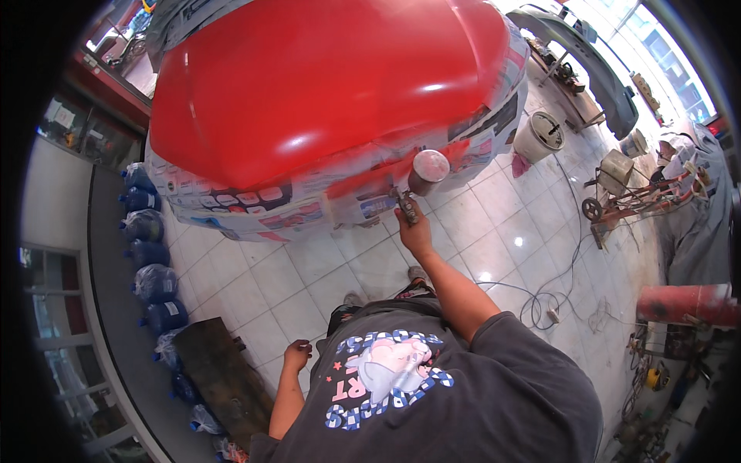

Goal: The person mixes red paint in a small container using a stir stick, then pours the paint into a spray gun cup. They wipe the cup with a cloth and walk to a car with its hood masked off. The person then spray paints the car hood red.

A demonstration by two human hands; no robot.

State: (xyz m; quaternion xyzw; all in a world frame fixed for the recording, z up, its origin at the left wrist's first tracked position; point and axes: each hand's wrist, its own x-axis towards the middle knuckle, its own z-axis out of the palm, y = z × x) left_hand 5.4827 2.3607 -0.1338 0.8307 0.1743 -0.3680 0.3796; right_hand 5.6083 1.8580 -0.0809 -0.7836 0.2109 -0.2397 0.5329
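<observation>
My right hand [414, 225] is wrapped round the grip of a paint spray gun [407, 205], with a pale-lidded cup [430, 171] on it. The gun is held just off the front edge of a car hood [309, 85], which is coated in glossy wet-looking red. Newspaper masking [239, 202] hangs round the hood's front and sides, with red overspray on part of it. My left hand [297, 354] hangs low at my side, holding nothing, its fingers loosely bent and slightly apart.
Large blue water bottles [166, 318] line the left wall by a dark wooden bench [224, 378]. At right are a white bucket [532, 140], a wheeled metal frame [617, 204] and a red cylinder [683, 305]. A hose [532, 297] loops over the tiled floor.
</observation>
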